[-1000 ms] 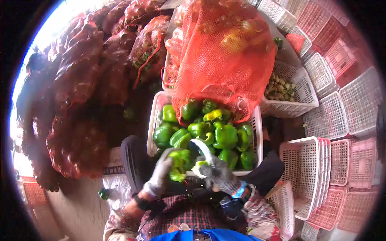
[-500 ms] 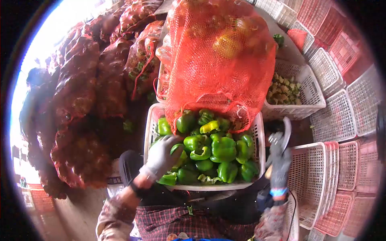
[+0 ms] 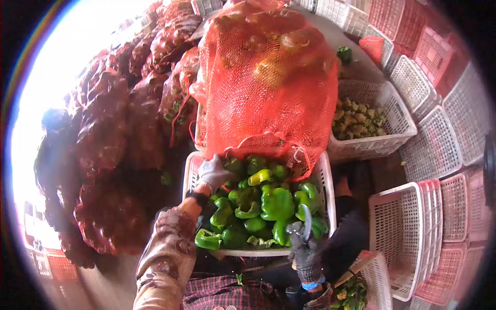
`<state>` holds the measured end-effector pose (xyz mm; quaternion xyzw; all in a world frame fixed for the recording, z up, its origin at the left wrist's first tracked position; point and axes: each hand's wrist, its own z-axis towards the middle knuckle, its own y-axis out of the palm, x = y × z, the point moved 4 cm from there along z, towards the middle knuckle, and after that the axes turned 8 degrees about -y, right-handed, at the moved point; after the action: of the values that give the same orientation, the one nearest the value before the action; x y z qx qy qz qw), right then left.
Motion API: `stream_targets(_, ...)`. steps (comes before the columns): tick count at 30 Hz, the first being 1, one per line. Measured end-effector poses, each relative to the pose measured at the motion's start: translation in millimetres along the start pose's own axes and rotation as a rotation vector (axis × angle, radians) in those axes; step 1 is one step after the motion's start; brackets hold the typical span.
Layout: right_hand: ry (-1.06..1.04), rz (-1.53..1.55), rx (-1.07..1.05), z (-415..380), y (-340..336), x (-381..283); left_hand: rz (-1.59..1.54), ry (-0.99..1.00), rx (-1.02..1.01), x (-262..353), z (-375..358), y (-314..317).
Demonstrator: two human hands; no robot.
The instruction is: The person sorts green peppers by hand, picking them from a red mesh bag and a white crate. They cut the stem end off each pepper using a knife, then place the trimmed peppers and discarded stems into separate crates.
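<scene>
A white crate [image 3: 332, 196] in front of me holds several green bell peppers [image 3: 277, 203], one partly yellow pepper [image 3: 260, 177] among them. My left hand [image 3: 212, 173], in a pale glove, reaches to the crate's far left part. Its fingers and thumb close around a dark green bell pepper [image 3: 233, 166], with the fingertips partly hidden. In a dark glove, my right hand [image 3: 306, 254] is shut on a knife with a curved blade [image 3: 308, 222]. The blade points up over the crate's near right corner. A red mesh bag [image 3: 268, 98] lies with its mouth over the crate's far side.
Filled mesh sacks [image 3: 111, 129] are piled at the left. A white crate of pale trimmings [image 3: 359, 120] stands at the back right. Stacked crates [image 3: 395, 222] line the right side. Near my right knee, another crate [image 3: 381, 283] holds leafy scraps.
My left hand has moved away from me, toward the bag's mouth. My right hand has brought the knife leftward and nearer, to the crate's front right corner. The view has shifted slightly.
</scene>
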<state>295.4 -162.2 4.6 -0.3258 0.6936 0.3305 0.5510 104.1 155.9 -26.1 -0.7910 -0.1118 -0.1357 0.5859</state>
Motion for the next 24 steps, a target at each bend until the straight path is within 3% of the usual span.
stream_targets(2,0.058,-0.038,-0.069,0.3,12.6,-14.1,-0.284,0.072,-0.034,-9.6,-18.0,0.8)
stream_targets(6,-0.620,-0.409,-0.052,13.5,52.5,-41.5,-0.754,0.189,-0.154,-14.0,-84.2,-24.1)
stream_targets(7,-0.520,-0.369,-0.156,15.4,68.3,-47.3,-0.856,0.189,-0.256,-12.7,-110.0,-36.3)
stream_targets(10,-0.280,-0.302,-0.329,15.0,115.0,-22.1,-1.140,0.248,-0.221,-10.3,-176.1,-48.5)
stream_targets(13,-0.333,-0.253,-0.361,-5.5,135.1,-20.0,-1.426,0.256,-0.179,-25.9,-210.4,-41.8)
stream_targets(15,-0.350,-0.323,-0.401,-22.4,134.4,-32.1,-1.435,0.237,-0.135,-36.7,-225.2,-43.6)
stream_targets(16,-0.696,-0.506,-0.341,-30.3,139.2,-51.5,-1.381,0.265,-0.029,-44.5,-227.6,-43.0)
stream_targets(19,-0.467,-0.547,-0.357,-58.6,133.1,-66.9,-1.223,0.394,0.228,-56.3,-231.2,-59.2)
stream_targets(21,-0.748,-0.751,-0.429,-73.0,147.3,-84.2,-1.265,0.412,0.230,-57.9,-232.8,-61.0)
stream_targets(23,-0.846,-1.145,-0.496,-79.8,157.7,-85.1,-1.165,0.483,0.272,-62.9,-231.4,-61.7)
stream_targets(24,-0.793,-1.059,-0.470,-78.9,157.7,-82.5,-1.150,0.487,0.283,-62.5,-234.3,-64.8)
